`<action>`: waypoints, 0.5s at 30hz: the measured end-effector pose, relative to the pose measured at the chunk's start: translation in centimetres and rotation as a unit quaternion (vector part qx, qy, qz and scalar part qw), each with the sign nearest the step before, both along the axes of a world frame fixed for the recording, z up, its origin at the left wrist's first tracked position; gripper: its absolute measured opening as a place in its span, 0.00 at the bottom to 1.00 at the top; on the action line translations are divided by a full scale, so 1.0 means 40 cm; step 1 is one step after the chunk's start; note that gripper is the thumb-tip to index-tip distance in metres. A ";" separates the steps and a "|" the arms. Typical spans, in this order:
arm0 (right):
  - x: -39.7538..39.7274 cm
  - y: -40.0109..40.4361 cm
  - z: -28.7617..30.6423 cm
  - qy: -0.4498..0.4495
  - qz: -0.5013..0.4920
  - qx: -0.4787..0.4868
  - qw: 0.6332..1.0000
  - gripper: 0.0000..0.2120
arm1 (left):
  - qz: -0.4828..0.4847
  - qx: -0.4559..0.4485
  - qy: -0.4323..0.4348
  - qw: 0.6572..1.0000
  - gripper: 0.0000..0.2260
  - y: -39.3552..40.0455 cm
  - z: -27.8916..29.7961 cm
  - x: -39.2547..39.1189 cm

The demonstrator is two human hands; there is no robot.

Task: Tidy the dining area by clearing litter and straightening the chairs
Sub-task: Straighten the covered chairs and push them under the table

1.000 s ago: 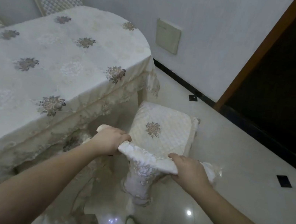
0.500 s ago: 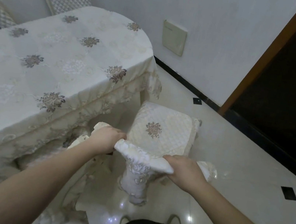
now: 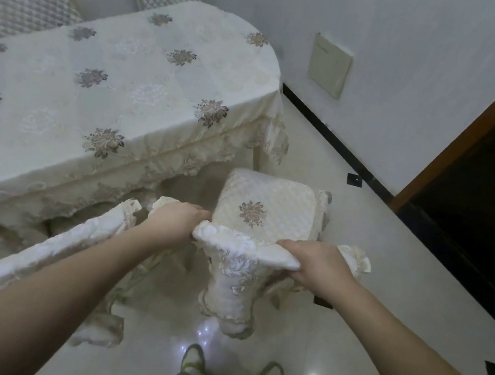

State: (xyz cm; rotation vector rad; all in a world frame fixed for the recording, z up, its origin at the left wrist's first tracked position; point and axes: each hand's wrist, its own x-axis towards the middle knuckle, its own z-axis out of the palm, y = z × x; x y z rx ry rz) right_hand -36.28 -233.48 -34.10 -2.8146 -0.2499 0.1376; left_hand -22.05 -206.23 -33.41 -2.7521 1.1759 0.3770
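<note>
White wall and a glossy tiled floor (image 3: pixel 388 274) surround the table (image 3: pixel 121 76) (covered with a flowered cloth) in the upper left of the frame. At lower centre, the left hand (image 3: pixel 176 221) and right hand (image 3: pixel 315 263) both clamp the top edge of the chair (image 3: pixel 268 210), beside the table's corner.

Both hands (image 3: pixel 175 224) (image 3: pixel 318 265) hold the chair (image 3: pixel 268 210) back's top (fingers seemingly curled) beside the table (image 3: pixel 126 87).

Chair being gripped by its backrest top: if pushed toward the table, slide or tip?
The chair likely slides: the floor is glossy tile. Left hand and right hand grip high, so hard shoves may tip it. The loose fabric cover may shift underhand.
</note>
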 end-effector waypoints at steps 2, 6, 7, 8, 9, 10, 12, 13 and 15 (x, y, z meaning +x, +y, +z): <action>0.014 -0.022 0.008 0.013 0.023 -0.013 1.000 0.19 | 0.021 -0.011 -0.005 1.000 0.07 0.000 0.011 -0.031; 0.041 -0.054 0.005 0.011 0.059 -0.017 0.998 0.20 | 0.060 -0.016 -0.009 0.998 0.09 0.010 0.020 -0.094; 0.048 -0.059 0.003 0.012 0.067 -0.019 0.997 0.19 | 0.068 -0.008 -0.013 0.998 0.09 0.012 0.020 -0.109; 0.054 -0.061 0.003 0.012 0.076 -0.022 0.997 0.19 | 0.077 0.001 -0.020 0.997 0.09 0.014 0.020 -0.124; 0.060 -0.061 0.004 0.013 0.086 -0.022 0.996 0.19 | 0.087 0.010 -0.025 0.996 0.09 0.017 0.017 -0.139; 0.065 -0.059 0.007 0.015 0.095 -0.020 0.995 0.19 | 0.099 0.016 -0.029 0.994 0.09 0.020 0.013 -0.153; 0.072 -0.055 0.009 0.015 0.105 -0.012 0.994 0.18 | 0.115 0.024 -0.036 0.992 0.08 0.028 0.002 -0.177; 0.074 -0.053 0.009 0.016 0.110 -0.016 0.994 0.18 | 0.120 0.024 -0.037 0.992 0.09 0.028 -0.001 -0.186; 0.079 -0.046 0.006 0.022 0.119 -0.027 0.992 0.17 | 0.126 0.029 -0.036 0.991 0.09 0.031 -0.009 -0.205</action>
